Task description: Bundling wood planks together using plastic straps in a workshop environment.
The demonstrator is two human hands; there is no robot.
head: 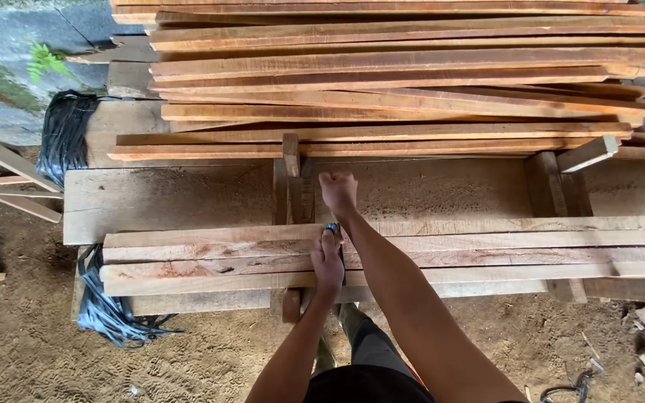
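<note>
- Head view looks down on a wide plank surface [188,198] carrying a near row of long wooden slats [487,250], their long axes running left to right.
- Right hand [338,192] reaches forward, arm straight, closed into a fist against an upright wooden stop [301,198] beyond the slats; what it grips I cannot tell.
- Left hand [328,261] lies knuckles up on the slats, fingers curled round a small dark tool [333,228], its tip pointing away from the person.
- Behind, a larger stack of slats [397,75] lies the same way.
</note>
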